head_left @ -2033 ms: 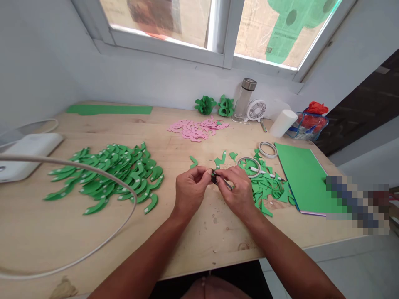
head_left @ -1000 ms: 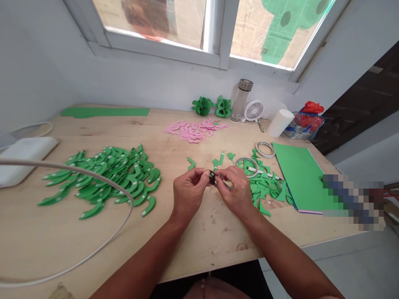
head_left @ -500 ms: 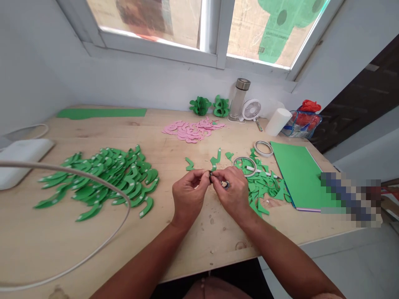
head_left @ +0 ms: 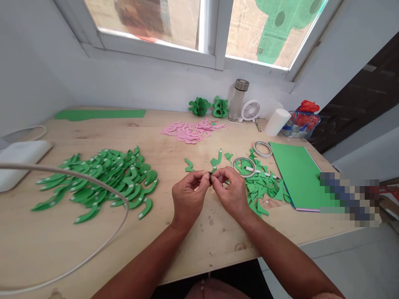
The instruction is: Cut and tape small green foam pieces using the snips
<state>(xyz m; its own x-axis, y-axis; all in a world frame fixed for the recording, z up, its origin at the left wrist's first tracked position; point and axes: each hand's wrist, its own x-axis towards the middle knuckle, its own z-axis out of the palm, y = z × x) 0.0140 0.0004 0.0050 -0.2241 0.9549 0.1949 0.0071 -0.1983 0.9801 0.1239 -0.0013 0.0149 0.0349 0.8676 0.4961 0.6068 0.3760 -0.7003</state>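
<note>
Here, left hand [head_left: 188, 194]: we see its grip pinched, thumb and forefinger, on a small dark piece [head_left: 211, 177].
Right hand [head_left: 231, 192]: we find its grip pinched on the same small dark piece from the opposite side.
Small dark piece: between both hands' fingertips, above the table [head_left: 215, 236]; we cannot tell its full shape.
Curved green pieces [head_left: 114, 177]: heaped left of the hands.
Pink cut-outs [head_left: 187, 133]: spread farther back on the table.

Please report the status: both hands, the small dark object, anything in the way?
Left hand and right hand pinch small dark object. Object mostly hidden in the grip. Nearby clutter: green scraps beside right hand.
</note>
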